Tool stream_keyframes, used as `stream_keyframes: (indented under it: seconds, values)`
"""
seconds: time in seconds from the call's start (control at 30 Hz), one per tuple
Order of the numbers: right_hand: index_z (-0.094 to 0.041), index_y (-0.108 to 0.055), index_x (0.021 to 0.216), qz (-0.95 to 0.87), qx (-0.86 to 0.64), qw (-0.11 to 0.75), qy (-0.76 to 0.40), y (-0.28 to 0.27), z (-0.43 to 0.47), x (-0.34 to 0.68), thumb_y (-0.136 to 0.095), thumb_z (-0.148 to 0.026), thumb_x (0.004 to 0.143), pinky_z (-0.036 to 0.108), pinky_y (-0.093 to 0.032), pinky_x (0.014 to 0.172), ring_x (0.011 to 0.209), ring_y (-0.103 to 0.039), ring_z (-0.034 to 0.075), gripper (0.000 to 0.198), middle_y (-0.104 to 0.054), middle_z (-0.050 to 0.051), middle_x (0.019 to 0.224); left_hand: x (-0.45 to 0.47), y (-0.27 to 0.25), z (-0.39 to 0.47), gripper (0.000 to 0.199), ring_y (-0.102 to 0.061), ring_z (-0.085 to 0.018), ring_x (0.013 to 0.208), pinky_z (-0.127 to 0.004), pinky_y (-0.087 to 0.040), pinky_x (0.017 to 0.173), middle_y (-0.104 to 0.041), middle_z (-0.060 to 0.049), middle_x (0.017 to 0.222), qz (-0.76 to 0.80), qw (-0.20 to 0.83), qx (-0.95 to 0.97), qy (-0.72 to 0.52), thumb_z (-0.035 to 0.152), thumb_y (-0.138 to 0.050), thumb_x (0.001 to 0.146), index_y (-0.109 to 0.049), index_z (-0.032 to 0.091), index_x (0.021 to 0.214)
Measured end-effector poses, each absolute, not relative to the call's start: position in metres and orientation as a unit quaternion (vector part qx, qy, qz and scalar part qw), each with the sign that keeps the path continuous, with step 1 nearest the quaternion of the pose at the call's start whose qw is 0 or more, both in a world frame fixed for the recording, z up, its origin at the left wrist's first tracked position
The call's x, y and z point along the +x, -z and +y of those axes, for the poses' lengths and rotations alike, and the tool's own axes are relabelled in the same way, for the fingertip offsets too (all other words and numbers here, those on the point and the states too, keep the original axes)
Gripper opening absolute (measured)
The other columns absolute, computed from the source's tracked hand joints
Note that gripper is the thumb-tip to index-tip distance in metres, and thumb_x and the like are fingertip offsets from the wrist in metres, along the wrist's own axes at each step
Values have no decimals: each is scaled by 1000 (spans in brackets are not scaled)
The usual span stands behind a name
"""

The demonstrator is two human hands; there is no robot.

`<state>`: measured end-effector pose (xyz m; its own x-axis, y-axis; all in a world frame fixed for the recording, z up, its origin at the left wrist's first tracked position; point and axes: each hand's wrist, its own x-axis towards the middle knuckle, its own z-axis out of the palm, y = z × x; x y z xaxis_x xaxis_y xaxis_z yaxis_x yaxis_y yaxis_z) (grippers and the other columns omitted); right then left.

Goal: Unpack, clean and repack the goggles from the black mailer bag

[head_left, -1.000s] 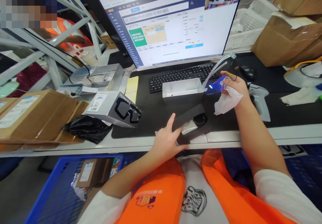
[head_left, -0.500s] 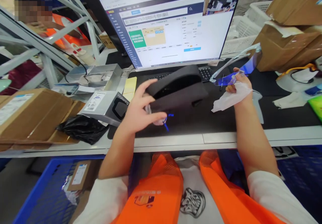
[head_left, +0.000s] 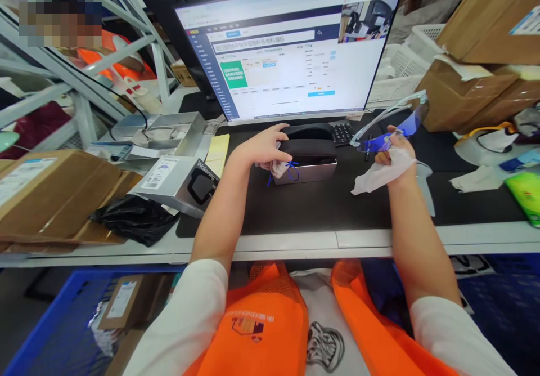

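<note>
My left hand (head_left: 270,150) curls over the left end of a dark glasses case (head_left: 310,150) on the desk mat. The case's lid stands raised and its front side looks silvery grey. Under the fingers of that hand is a pale, bunched cloth pouch (head_left: 279,168) with a blue drawstring, partly hidden. Glasses (head_left: 407,125) with blue lenses and clear temples are pinched in my right hand (head_left: 395,151), their temples pointing up and left. A thin white wipe (head_left: 382,170) hangs from the same hand.
Behind the case stand a keyboard (head_left: 342,134) and a monitor (head_left: 291,55). To the left are an opened silver carton (head_left: 179,182), a black plastic bag (head_left: 137,218) and cardboard boxes (head_left: 63,196). A green packet (head_left: 525,193) lies at right. Another person in orange sits beyond the metal frame.
My left hand has moved away from me and slightly right, lowering the tilted glasses case level onto the mat. My right hand has shifted slightly, still with the glasses and wipe.
</note>
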<state>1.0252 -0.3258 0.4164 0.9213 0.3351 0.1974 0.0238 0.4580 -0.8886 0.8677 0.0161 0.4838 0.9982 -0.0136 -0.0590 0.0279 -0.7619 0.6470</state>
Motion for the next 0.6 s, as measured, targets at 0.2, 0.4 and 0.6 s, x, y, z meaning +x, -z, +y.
stream_keyframes:
  seconds: [0.2,0.4,0.6]
  values:
    - [-27,-63,95,-174,-516,833,-98,-413,-325,1025,-85,-39,70,28,-17,40,37,-24,6,35,-41,-10,49,869,-490,24,44,-57,-32,137,-36,-50,111,-41,-7,166,-23,265,963,52,49,-73,73,-72,19,106]
    - [-26,-65,101,-171,-520,832,-91,-411,-324,1025,-83,-38,70,27,-15,40,36,-26,6,38,-43,-9,50,871,-482,13,68,-57,-33,138,-35,-48,111,-44,-10,164,27,168,980,107,49,-76,73,-67,18,132]
    - [-29,-64,102,-174,-526,824,-120,-406,-326,1029,-83,-36,74,29,-20,38,37,-29,8,35,-42,-8,50,869,-472,5,63,-52,-33,143,-35,-46,113,-45,-11,163,26,160,983,81,62,-71,78,-71,17,123]
